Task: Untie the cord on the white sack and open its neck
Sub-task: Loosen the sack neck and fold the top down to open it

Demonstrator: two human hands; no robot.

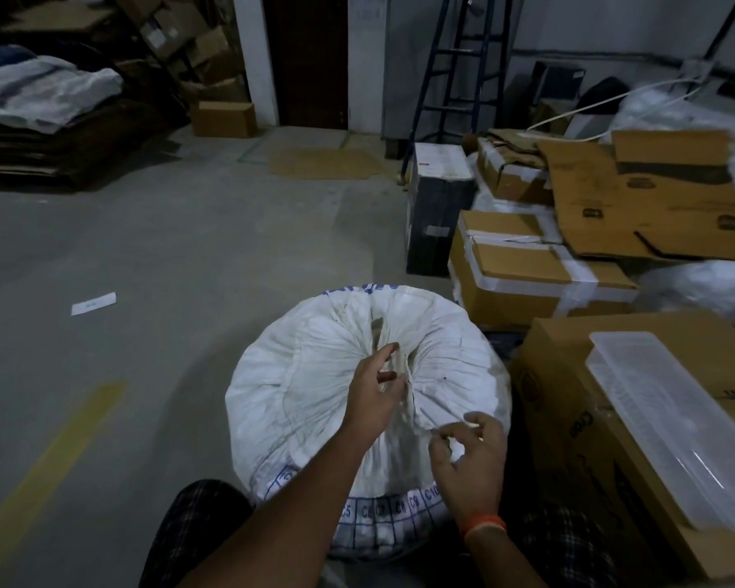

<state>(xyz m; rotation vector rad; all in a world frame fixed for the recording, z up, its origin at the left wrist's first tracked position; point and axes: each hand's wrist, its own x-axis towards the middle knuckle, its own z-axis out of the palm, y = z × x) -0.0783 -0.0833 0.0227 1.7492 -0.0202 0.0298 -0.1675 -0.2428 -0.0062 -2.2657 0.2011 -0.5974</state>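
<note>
Nearest, two legs in checked cloth (pixel 196 528) are seen at the bottom edge, with the white sack (pixel 315 375) stood on the floor (pixel 145 248) between them. The sack's top is pulled into tight folds that meet at the tied neck (pixel 404 375) in the middle.

The right hand (pixel 472 456) is held just over the near side of the sack top. Its thumb and first fingers are pinched together on something thin and pale, which looks like an end of the cord, though this cannot be told for sure. An orange band (pixel 484 526) is worn on that wrist. The left hand (pixel 372 394) is laid against the neck, fingers half curled and loosely open; whether anything is held cannot be told.

The knot seems not yet undone, so the untying step is judged to be in hand. Next, the loose end should be pulled clear while the neck is held steady, and then the folds can be spread apart.

Farther off, cardboard boxes (pixel 527 269) are stacked at the right, and a clear plastic tub (pixel 671 422) is laid on one. A blue ladder (pixel 455 70) is stood by the far wall.
</note>
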